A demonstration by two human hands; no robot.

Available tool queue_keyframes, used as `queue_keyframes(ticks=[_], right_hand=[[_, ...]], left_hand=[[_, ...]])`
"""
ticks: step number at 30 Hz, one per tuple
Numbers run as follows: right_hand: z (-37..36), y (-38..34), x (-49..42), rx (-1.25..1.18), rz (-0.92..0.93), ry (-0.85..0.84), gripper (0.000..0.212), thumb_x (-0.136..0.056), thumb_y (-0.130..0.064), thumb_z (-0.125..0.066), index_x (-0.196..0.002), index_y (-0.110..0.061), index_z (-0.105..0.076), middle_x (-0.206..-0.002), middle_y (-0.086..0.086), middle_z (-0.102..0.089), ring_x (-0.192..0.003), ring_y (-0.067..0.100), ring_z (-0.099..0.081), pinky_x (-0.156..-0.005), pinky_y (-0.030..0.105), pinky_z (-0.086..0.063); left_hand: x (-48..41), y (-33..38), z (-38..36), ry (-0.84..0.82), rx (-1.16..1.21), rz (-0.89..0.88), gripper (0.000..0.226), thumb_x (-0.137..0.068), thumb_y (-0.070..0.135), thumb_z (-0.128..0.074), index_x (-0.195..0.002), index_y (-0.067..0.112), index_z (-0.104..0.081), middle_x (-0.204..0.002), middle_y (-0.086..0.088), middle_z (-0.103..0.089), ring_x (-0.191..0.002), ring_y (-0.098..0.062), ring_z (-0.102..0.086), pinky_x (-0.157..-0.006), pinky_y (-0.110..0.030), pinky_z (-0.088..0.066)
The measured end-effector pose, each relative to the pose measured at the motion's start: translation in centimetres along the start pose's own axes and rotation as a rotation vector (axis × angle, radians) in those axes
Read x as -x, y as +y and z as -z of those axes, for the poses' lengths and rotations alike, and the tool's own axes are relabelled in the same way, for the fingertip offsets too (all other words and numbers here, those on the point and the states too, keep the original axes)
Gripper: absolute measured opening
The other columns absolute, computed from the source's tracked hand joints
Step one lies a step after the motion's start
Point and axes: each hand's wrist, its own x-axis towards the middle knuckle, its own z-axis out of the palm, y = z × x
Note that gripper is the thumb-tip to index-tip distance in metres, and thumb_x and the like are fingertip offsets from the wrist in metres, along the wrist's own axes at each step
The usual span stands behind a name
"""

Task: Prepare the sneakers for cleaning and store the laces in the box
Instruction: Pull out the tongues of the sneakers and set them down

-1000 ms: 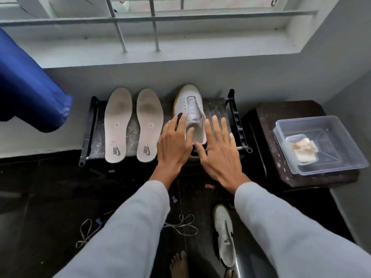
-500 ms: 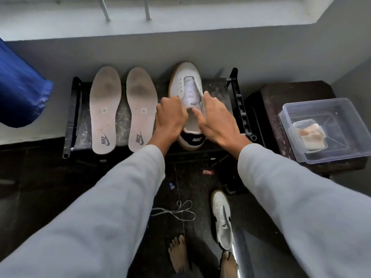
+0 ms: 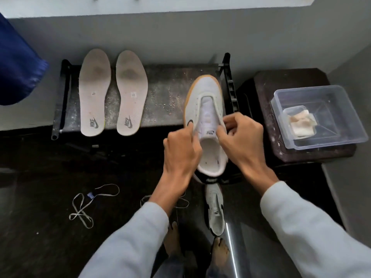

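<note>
A white laceless sneaker (image 3: pixel 202 93) with a gum sole lies at the right end of the black rack (image 3: pixel 164 91), its heel hanging over the front edge. My left hand (image 3: pixel 180 151) grips its left collar and my right hand (image 3: pixel 241 137) pinches its right collar beside the tongue. The second sneaker (image 3: pixel 215 209) lies on the dark floor below. Two loose laces rest on the floor: one (image 3: pixel 88 205) at the left, another (image 3: pixel 184 201) partly hidden under my left forearm. A clear plastic box (image 3: pixel 329 97) stands at the right.
Two grey insoles (image 3: pixel 94 93) (image 3: pixel 131 93) lie side by side on the rack's left half. The box sits on a dark stool (image 3: pixel 267 109) and holds a smaller tub with cloth (image 3: pixel 301 123). Blue fabric (image 3: pixel 18 63) hangs at the left. My bare feet (image 3: pixel 174 239) are below.
Both hands closed on the sneaker and slid it from the middle of the rack to its right end, pulling the heel over the front edge.
</note>
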Motion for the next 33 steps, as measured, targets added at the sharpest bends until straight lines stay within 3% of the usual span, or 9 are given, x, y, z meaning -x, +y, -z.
queue_keyframes(ticks=[4,8,11,18,21,24,27,30,33], right_hand=[[3.2,2.4,6.9,-0.042,-0.015,0.017,0.005,-0.081,-0.018,-0.069,-0.084,-0.015,-0.068,-0.076,-0.001,-0.065,-0.062,0.008,-0.057,-0.061,0.015,-0.044],[5.2,5.3,13.8,-0.070,-0.019,0.022,0.006,-0.081,-0.009,-0.072,-0.083,-0.014,-0.069,-0.071,-0.003,-0.060,-0.060,0.007,-0.055,-0.057,0.018,-0.042],[4.7,8.0,18.1,-0.124,-0.050,-0.019,0.004,-0.083,-0.012,-0.072,-0.084,-0.015,-0.070,-0.071,-0.007,-0.058,-0.060,0.009,-0.054,-0.054,0.016,-0.041],[-3.9,15.9,24.9,-0.176,-0.229,-0.228,0.012,-0.087,-0.013,-0.069,-0.082,-0.023,-0.066,-0.073,-0.012,-0.059,-0.068,0.007,-0.057,-0.057,0.010,-0.039],[-9.0,19.4,25.9,-0.126,-0.259,-0.341,0.008,-0.091,-0.019,-0.064,-0.086,-0.026,-0.064,-0.077,-0.015,-0.059,-0.073,0.002,-0.058,-0.059,0.006,-0.039],[-14.5,23.2,26.1,-0.044,-0.193,-0.386,0.005,-0.093,-0.020,-0.060,-0.094,-0.021,-0.065,-0.086,-0.009,-0.063,-0.072,0.002,-0.058,-0.060,0.003,-0.037],[-19.7,27.2,25.8,0.084,-0.139,-0.430,0.009,-0.094,-0.019,-0.056,-0.098,-0.016,-0.064,-0.093,0.002,-0.067,-0.076,0.020,-0.064,-0.061,0.024,-0.048],[-24.4,31.2,25.6,0.194,-0.103,-0.458,0.008,-0.090,-0.012,-0.058,-0.096,-0.010,-0.063,-0.090,0.011,-0.067,-0.073,0.032,-0.066,-0.056,0.031,-0.043],[-28.2,34.7,25.8,0.255,-0.095,-0.492,0.008,-0.089,-0.007,-0.058,-0.095,-0.007,-0.063,-0.090,0.014,-0.067,-0.071,0.036,-0.065,-0.054,0.032,-0.042]], left_hand=[[7.3,1.3,-1.1,-0.075,0.114,0.036,0.026,-0.096,0.021,-0.055,-0.117,0.013,-0.068,-0.086,-0.007,-0.075,-0.079,-0.024,-0.072,-0.066,-0.040,-0.056],[14.9,2.6,-2.8,-0.131,0.232,0.105,0.028,-0.098,0.019,-0.057,-0.125,0.016,-0.065,-0.085,0.003,-0.072,-0.073,-0.008,-0.068,-0.064,-0.027,-0.056],[20.1,2.0,-4.9,-0.147,0.247,0.216,0.037,-0.096,0.019,-0.059,-0.134,0.019,-0.061,-0.110,0.008,-0.074,-0.097,-0.002,-0.069,-0.081,-0.022,-0.057],[27.1,-3.9,-12.3,-0.151,0.188,0.536,0.034,-0.094,0.021,-0.061,-0.128,0.026,-0.067,-0.119,0.016,-0.070,-0.109,0.006,-0.060,-0.089,-0.001,-0.042],[28.0,-8.0,-16.5,-0.152,0.178,0.619,0.029,-0.096,0.021,-0.060,-0.124,0.023,-0.070,-0.112,0.009,-0.074,-0.106,-0.004,-0.066,-0.086,-0.006,-0.047],[28.3,-11.8,-21.2,-0.140,0.151,0.661,0.024,-0.096,0.012,-0.060,-0.116,0.013,-0.073,-0.107,-0.004,-0.076,-0.105,-0.013,-0.067,-0.083,0.011,-0.025],[27.9,-14.8,-25.5,-0.136,0.124,0.669,0.022,-0.095,0.006,-0.061,-0.112,0.009,-0.075,-0.105,-0.011,-0.075,-0.099,-0.012,-0.061,-0.077,0.017,-0.011],[28.3,-18.6,-30.3,-0.164,0.127,0.668,0.025,-0.095,0.006,-0.060,-0.116,0.007,-0.073,-0.104,-0.018,-0.075,-0.098,-0.031,-0.068,-0.072,0.015,-0.017],[29.0,-22.7,-35.1,-0.156,0.125,0.648,0.028,-0.097,0.011,-0.057,-0.122,0.012,-0.069,-0.113,-0.011,-0.073,-0.104,-0.021,-0.067,-0.077,0.007,-0.035]])
